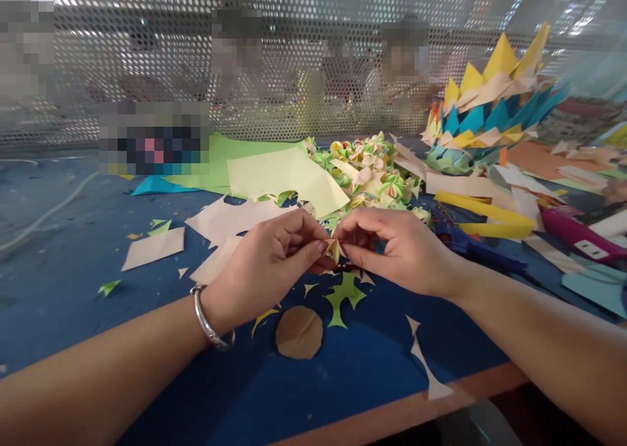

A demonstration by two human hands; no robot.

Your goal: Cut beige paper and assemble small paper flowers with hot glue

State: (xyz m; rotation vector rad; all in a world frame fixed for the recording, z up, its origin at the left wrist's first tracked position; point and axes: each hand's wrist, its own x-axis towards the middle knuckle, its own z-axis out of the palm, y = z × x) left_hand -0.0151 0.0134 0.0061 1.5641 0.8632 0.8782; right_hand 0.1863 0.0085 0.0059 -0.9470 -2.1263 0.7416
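Illumination is moderate and uneven. Bright specks of glare dot the perforated screen (pixel 279 116), strongest at upper right. The bracelet (pixel 204 324) carries a glint. The blue tabletop (pixel 372 361) is paler at left, darker below the left hand (pixel 267 253) and right hand (pixel 399 243). Right-edge objects appear stretched and smeared. Pixelated blocks mask parts of the background. The folded paper (pixel 336 251) lacks fine detail.

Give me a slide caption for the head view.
Left hand and right hand pinch folded paper above a blue table.
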